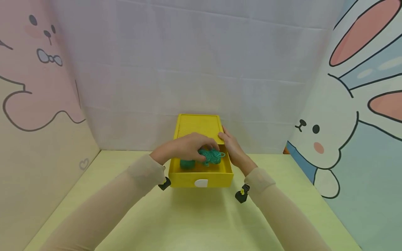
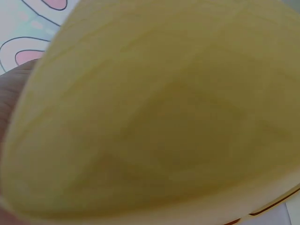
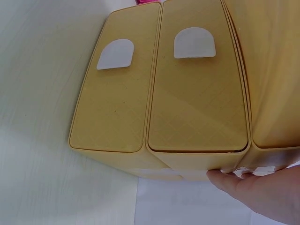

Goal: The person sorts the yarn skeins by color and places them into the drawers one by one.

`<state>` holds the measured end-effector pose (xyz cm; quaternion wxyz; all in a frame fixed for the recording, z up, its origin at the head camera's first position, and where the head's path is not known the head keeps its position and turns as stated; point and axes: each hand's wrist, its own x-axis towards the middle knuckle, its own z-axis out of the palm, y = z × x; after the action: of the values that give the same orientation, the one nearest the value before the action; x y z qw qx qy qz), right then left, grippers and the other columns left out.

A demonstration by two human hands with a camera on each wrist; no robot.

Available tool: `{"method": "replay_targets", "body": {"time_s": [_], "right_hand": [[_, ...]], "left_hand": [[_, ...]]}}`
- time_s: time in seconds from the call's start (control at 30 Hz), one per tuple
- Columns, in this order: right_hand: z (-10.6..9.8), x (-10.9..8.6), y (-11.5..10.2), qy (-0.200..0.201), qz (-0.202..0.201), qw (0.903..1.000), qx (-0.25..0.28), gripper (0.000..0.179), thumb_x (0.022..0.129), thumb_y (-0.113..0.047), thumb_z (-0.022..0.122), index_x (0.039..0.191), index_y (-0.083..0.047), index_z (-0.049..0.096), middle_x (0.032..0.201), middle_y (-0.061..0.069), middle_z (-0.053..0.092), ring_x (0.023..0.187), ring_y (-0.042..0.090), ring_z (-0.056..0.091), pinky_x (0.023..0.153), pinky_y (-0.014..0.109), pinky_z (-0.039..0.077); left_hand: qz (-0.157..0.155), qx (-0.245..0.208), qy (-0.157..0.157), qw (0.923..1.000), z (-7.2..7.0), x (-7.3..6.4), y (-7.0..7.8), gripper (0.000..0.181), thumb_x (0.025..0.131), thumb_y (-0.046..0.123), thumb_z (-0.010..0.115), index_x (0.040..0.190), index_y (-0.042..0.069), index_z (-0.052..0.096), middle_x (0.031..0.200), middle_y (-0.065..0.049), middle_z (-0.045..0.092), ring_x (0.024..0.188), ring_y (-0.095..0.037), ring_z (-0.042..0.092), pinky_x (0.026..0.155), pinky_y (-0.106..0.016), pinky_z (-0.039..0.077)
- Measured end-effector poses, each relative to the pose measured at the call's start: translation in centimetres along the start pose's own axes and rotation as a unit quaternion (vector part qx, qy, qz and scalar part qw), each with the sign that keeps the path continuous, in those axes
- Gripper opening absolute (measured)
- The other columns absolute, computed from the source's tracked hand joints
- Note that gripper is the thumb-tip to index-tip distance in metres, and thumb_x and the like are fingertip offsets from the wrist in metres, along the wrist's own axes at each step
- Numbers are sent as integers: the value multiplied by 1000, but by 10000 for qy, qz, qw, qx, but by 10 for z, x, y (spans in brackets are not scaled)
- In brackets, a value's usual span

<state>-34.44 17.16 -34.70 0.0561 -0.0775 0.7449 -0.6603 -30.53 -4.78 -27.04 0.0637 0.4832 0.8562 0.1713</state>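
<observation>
The left hand curls its fingers round stringy teal yarn inside the boxy yellow drawer, a rounded green ball at the drawer's left; the right hand, fingers fairly straight, touches the drawer's smooth cabinet.

Teal yarn: partly covered by left fingers.
Pink thing: cut off above, well apart from right fingers.

Left hand and right hand bare. Left sleeve, right sleeve: long, plain beige. Just beside the right cuff: angular black wrist camera, yellow patch on it; similar black unit well left of that cuff.
</observation>
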Motion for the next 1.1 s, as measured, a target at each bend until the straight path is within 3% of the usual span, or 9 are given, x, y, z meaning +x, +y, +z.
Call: {"method": "replay_targets", "body": {"time_s": [0.43,0.73,1.1], "right_hand": [[-1,0,1,21,25,9999,112,67,115,-34,38,173,-26,5,179,1,7,165,25,6,133,51,10],[1,-1,-1,81,33,10000,-12,68,114,-34,38,173,-25,5,180,1,6,165,26,3,133,52,6],[3,-1,-1,98,77,9999,-62,66,115,-35,37,173,-27,7,179,1,8,164,28,9,133,53,10]], "left_hand": [[-104,345,-192,9992,15,9,-1,41,99,12,77,139,12,68,133,-1,71,121,-18,66,109,-36,51],[-237,396,-248,9986,15,6,2,43,97,19,81,138,14,69,132,0,71,118,-18,66,106,-35,53],[-101,-66,298,9995,-2,-15,-4,35,102,23,74,135,11,70,128,-2,74,110,-18,70,100,-36,56]]}}
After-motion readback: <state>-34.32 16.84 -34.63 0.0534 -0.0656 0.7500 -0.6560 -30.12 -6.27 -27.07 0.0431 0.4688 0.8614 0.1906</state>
